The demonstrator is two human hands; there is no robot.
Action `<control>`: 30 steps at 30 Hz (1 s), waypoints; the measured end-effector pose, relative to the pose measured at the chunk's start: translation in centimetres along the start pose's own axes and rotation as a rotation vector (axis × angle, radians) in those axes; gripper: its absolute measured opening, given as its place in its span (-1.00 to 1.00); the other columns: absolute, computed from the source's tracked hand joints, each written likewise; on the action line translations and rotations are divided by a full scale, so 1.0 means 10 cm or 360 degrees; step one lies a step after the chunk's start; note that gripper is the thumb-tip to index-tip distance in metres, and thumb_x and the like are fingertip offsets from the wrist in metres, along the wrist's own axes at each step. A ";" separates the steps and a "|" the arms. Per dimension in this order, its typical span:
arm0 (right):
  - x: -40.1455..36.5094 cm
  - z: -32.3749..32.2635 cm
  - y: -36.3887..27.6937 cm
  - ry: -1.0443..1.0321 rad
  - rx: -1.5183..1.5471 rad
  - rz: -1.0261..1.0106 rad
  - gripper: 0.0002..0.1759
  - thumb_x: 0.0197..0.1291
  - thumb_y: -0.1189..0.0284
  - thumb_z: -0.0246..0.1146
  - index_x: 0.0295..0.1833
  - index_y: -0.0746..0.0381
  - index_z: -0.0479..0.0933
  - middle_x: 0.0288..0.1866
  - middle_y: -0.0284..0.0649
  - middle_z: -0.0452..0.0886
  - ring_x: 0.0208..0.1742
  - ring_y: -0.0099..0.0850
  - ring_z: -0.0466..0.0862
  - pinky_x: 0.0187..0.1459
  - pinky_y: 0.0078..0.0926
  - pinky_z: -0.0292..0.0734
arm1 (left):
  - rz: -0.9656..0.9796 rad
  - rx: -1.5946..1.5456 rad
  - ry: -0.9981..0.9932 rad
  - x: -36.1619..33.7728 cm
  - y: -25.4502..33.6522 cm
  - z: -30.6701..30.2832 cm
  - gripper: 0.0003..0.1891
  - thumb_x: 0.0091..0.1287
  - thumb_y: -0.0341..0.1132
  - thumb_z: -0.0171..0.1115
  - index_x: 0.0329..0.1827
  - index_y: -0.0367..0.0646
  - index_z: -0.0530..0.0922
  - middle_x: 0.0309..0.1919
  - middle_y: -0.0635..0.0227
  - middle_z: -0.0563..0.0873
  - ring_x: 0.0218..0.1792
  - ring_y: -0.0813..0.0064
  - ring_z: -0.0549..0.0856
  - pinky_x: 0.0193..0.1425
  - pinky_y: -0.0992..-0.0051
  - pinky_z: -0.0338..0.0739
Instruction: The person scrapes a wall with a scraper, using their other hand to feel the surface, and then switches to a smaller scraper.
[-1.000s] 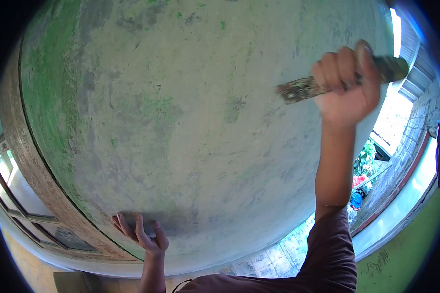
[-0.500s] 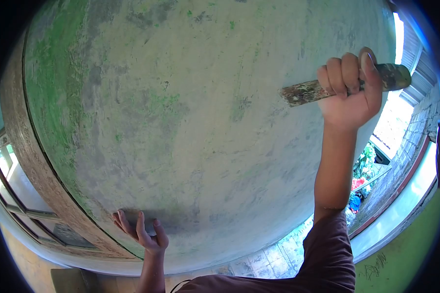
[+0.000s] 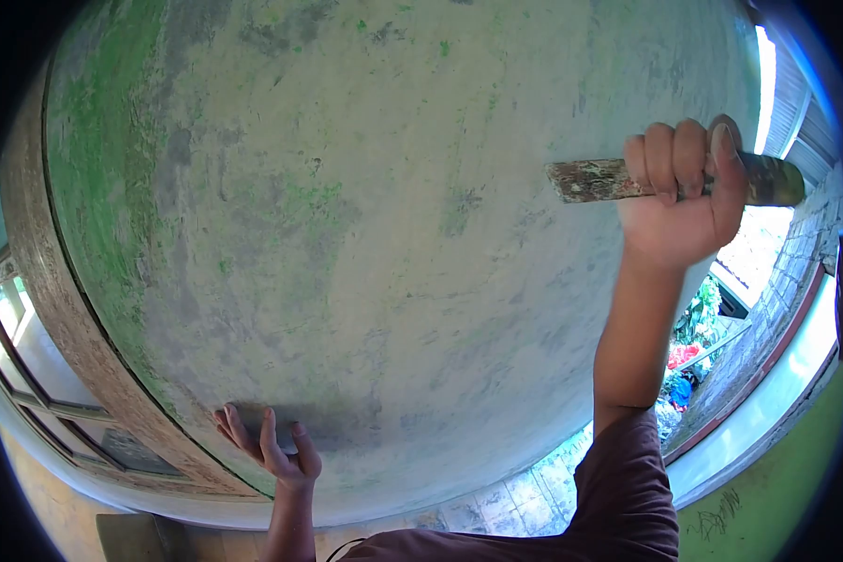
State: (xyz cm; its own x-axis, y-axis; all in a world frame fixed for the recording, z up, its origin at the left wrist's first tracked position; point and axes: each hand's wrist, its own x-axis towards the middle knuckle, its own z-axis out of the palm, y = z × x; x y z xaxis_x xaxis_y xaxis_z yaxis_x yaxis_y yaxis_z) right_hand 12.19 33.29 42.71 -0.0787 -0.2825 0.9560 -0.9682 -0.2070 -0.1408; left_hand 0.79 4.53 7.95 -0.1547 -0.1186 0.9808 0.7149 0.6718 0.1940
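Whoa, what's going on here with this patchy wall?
Someone is at a wall with patches of green paint on it. Their right hand is wrapped around a flat tool that looks like a scraper, held up high near the wall; I can't tell if its tip touches. Their left hand is low down at the wall, fingers spread, near the wooden frame.
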 end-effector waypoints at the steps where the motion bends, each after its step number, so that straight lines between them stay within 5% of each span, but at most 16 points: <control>1: -0.01 0.02 0.02 -0.0015 -0.0112 0.0082 -0.72 0.35 0.40 -0.06 -0.47 0.06 0.13 -0.67 -0.46 0.11 -0.65 -0.62 0.10 -0.52 -0.57 0.03 | 0.0017 0.0002 -0.0011 0.01 0.01 -0.01 -0.59 0.30 -0.32 0.06 0.20 -0.27 0.39 0.39 -0.25 0.16 0.45 -0.26 0.03 0.43 -0.21 -0.18; 30: 0.00 -0.08 -0.18 0.0071 0.0112 -0.0032 -0.67 0.37 0.38 -0.10 -0.52 0.06 0.15 -0.65 -0.45 0.11 -0.64 -0.60 0.09 -0.50 -0.55 0.05 | 0.0029 0.0029 -0.0028 0.01 0.01 0.00 -0.56 0.30 -0.33 0.05 0.24 -0.27 0.36 0.40 -0.26 0.14 0.45 -0.25 0.02 0.44 -0.18 -0.19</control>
State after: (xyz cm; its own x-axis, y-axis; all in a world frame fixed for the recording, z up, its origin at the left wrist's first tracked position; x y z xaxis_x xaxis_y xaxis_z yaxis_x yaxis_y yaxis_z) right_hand 13.72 34.44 43.17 -0.0716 -0.2363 0.9690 -0.9507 -0.2777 -0.1379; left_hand 0.84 4.56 8.02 -0.1540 -0.0936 0.9836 0.7051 0.6869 0.1757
